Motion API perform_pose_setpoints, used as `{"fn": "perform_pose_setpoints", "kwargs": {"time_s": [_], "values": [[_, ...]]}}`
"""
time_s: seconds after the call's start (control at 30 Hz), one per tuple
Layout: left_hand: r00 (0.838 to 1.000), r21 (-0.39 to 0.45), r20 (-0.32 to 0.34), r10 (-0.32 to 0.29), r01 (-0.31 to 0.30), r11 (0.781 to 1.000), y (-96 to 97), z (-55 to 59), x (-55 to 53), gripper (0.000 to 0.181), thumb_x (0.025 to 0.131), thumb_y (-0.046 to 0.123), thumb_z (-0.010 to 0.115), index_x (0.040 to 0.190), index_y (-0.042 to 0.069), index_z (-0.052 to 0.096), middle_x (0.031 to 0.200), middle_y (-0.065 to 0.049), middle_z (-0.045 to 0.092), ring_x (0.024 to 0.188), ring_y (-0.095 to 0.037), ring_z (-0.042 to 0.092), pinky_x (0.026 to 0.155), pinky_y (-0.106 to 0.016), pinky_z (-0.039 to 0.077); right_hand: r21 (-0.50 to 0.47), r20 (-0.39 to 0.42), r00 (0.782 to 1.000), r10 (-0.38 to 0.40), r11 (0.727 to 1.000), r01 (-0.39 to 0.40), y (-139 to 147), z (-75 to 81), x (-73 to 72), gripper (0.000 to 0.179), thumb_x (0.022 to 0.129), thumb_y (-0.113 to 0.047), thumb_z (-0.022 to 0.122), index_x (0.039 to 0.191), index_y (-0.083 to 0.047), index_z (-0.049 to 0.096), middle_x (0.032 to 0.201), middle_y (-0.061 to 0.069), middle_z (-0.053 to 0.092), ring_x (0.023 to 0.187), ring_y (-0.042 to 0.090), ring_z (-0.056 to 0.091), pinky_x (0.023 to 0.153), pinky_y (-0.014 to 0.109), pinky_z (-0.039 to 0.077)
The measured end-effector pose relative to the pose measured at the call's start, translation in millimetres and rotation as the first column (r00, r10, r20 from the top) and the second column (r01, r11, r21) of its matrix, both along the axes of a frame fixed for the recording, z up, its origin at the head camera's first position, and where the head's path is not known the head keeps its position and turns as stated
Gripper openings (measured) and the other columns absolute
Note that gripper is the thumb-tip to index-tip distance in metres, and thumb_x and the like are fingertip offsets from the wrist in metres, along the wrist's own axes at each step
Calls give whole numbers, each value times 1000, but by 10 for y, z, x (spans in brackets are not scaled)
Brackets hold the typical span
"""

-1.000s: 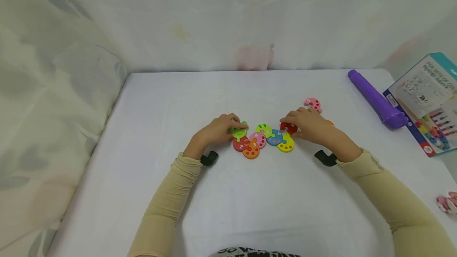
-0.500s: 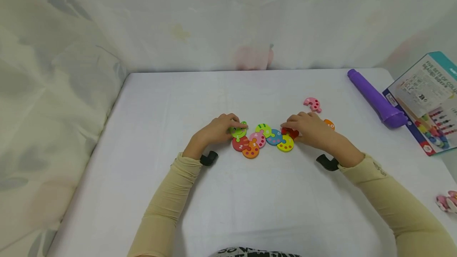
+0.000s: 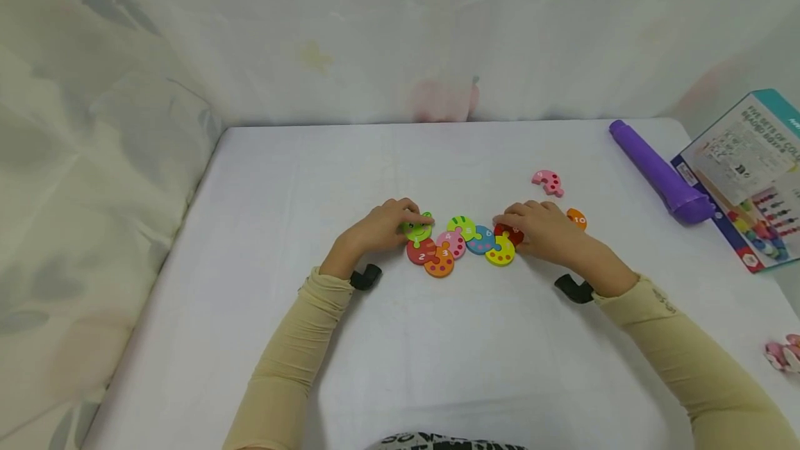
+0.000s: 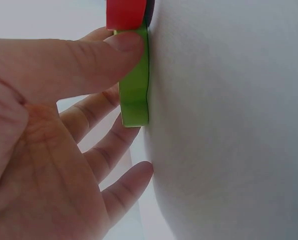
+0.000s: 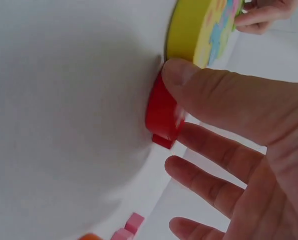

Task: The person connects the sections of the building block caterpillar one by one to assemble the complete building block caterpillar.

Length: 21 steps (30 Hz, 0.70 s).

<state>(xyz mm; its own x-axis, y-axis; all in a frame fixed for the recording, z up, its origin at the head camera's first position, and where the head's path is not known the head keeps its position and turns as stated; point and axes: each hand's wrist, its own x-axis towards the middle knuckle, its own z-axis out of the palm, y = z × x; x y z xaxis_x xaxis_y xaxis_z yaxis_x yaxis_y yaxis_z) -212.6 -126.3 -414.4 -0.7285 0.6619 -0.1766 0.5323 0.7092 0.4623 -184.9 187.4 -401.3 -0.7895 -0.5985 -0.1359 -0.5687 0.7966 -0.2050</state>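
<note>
A row of joined, numbered puzzle pieces forms a caterpillar on the white table. My left hand pinches the green face piece at the row's left end, thumb on its near edge. At the other end my right hand holds a red puzzle piece between thumb and fingers. That piece sits against the yellow piece, flat on the table. Between them run the red 2 piece, an orange one, a pink one, a lime one and a blue one.
A loose pink piece and an orange 10 piece lie beyond the right hand. Further right are a purple microphone-shaped tube and a printed box. A small pink item lies near the table's right edge.
My right hand has brought the red piece down and slightly right, against the yellow piece. The orange piece shows more now. My left hand stays on the green face piece.
</note>
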Motion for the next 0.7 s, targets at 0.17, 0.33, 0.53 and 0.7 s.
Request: {"fn": "perform_pose_setpoints", "kwargs": {"time_s": [0.17, 0.33, 0.53, 0.7], "values": [[1000, 7, 0, 3, -3, 1000, -4, -14, 3, 47, 85, 8, 63, 129, 24, 57, 120, -3, 51, 106, -22, 44, 90, -36, 38, -35, -3, 998, -57, 998, 57, 118, 67, -4, 59, 73, -16, 78, 127, -11, 56, 123, 13, 54, 116, 33, 45, 93, 60, 31], [1000, 13, 7, -1, 0, 1000, -5, -32, -1, 46, 86, 8, 63, 129, 24, 56, 120, -2, 51, 106, -22, 44, 90, -36, 38, -45, -40, 991, -128, 991, 127, 296, 126, 7, 60, 72, -14, 78, 127, -9, 55, 125, 17, 53, 116, 37, 45, 90, 61, 33], [1000, 2, 16, 2, -2, 1000, -6, -27, -13, 47, 86, 9, 63, 129, 25, 56, 121, -1, 50, 106, -21, 43, 91, -35, 37, -59, -29, 980, -196, 979, 194, 514, 123, 18, 60, 74, -13, 76, 129, -6, 52, 128, 22, 49, 116, 42, 42, 89, 63, 31], [1000, 0, 23, 1, -1, 1000, -7, -4, -11, 47, 86, 8, 62, 130, 24, 55, 122, -3, 50, 106, -22, 43, 90, -36, 37, -56, 5, 978, -210, 976, 210, 644, 91, -36, 64, 76, -16, 75, 132, -3, 47, 128, 24, 46, 114, 43, 42, 88, 63, 32]]}}
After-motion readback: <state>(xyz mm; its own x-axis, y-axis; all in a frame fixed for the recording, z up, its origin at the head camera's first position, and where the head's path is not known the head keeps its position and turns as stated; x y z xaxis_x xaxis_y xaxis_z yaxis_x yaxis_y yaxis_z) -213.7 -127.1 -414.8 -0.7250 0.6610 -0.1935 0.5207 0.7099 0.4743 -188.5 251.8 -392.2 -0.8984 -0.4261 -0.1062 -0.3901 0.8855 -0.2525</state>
